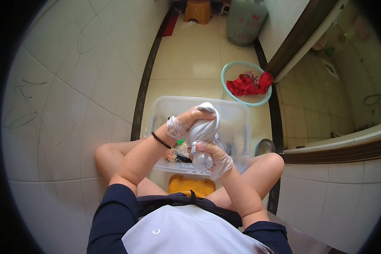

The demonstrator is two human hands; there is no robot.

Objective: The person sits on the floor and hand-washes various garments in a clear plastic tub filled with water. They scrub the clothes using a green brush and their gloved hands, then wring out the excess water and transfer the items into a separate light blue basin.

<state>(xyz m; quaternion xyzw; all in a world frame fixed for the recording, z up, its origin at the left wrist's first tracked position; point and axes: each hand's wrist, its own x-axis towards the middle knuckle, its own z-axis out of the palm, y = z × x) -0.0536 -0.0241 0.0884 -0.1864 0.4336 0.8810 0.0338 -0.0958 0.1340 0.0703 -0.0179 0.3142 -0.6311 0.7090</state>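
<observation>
A twisted white cloth is gripped between my two hands above a clear plastic tub. My left hand, in a thin transparent glove, is closed round its upper part. Lower down, my right hand, gloved the same way, is closed round the cloth near its bunched lower end. Several pieces of fabric lie in the tub below, among them a peach-coloured cloth and something bright green. My hands and the white cloth hide part of the tub's contents.
Beyond the tub at the right stands a light-blue-rimmed basin holding red cloth. A metal bowl is by my right knee. A yellow stool is between my legs. Farther off are a gas cylinder and an orange stool.
</observation>
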